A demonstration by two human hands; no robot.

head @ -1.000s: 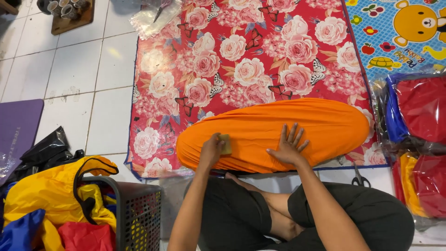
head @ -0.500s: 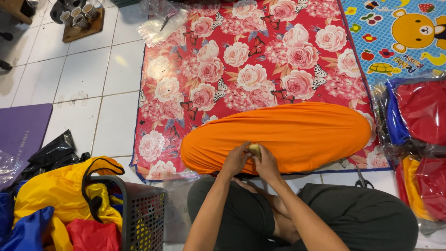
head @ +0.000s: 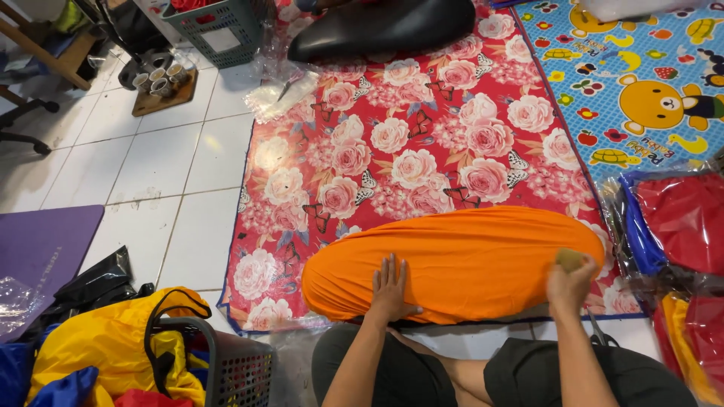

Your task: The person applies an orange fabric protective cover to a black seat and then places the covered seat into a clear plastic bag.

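Long orange stretch-cloth cover (head: 460, 264): matt, smooth, drawn taut, faint creases near its ends; red rose-print floor mat (head: 400, 151): slightly glossy, smooth; white tiled floor (head: 151, 173): glazed, with a dull shine; black padded seat (head: 385, 29): smooth, leather-like sheen; grey perforated plastic basket (head: 241, 369): matt; clear plastic bags of red cloth (head: 671, 226): glossy, crinkled; yellow cloth (head: 105, 339): soft, rumpled.

We see our left hand (head: 392, 290) lying flat, fingers spread, on the near edge of a long orange fabric-covered cushion (head: 460, 260). Our right hand (head: 571, 283) grips a small yellowish pad (head: 569, 259) against its right end. The cushion lies along the near edge of a red floral mat (head: 422, 143); a grey basket (head: 234, 369) stands beyond the mat's near left corner.
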